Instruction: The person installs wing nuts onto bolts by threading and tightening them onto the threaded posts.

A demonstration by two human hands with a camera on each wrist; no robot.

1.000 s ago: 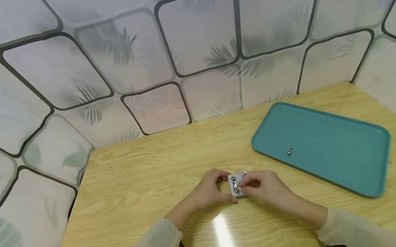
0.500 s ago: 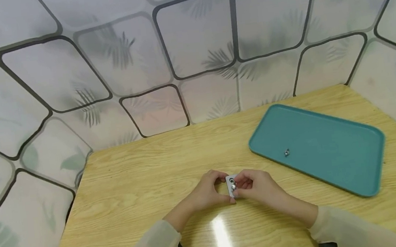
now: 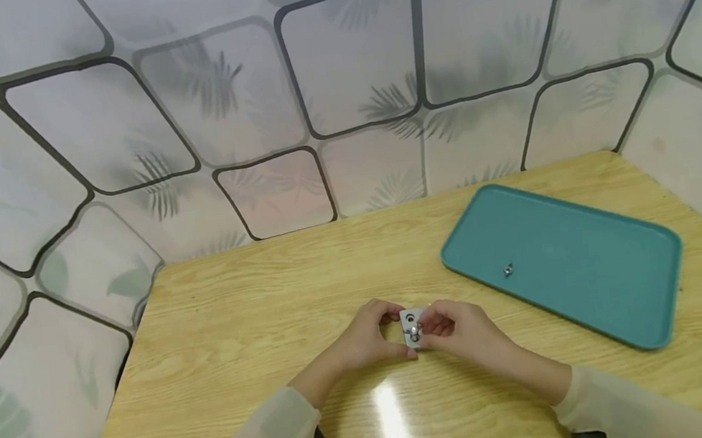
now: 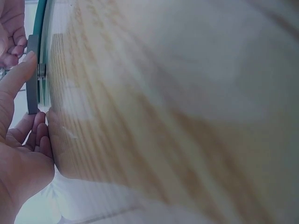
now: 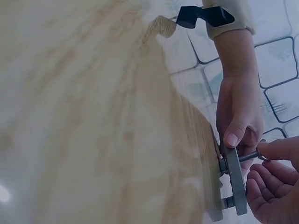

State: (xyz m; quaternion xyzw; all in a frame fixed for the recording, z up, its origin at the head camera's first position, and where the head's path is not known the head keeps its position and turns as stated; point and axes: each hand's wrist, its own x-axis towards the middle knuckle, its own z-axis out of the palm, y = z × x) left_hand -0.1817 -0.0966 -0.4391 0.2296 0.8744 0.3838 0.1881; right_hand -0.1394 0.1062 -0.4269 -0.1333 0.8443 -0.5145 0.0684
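Note:
A small grey metal plate (image 3: pixel 410 320) with holes stands over the wood table. My left hand (image 3: pixel 367 338) holds it by opposite edges, thumb on the near side and fingers on the far side. Bolt heads (image 5: pixel 224 165) show under the plate in the right wrist view, and a threaded bolt shaft (image 5: pixel 249 157) sticks out of its upper face. A small metal wing nut (image 3: pixel 413 332) sits at this shaft. My right hand (image 3: pixel 461 329) pinches at it with thumb and index finger, the other fingers curled. The right hand hides the plate's right part in the head view.
A teal tray (image 3: pixel 589 257) lies to the right on the wood table (image 3: pixel 258 316), with a small metal wing-shaped piece (image 3: pixel 508 270) near its left side. Patterned fabric walls (image 3: pixel 359 59) stand behind and at both sides.
The right fingers have shifted left over the plate to the wing nut, whose wings now stand at a different angle. The left hand keeps its hold. The head view has shifted slightly.

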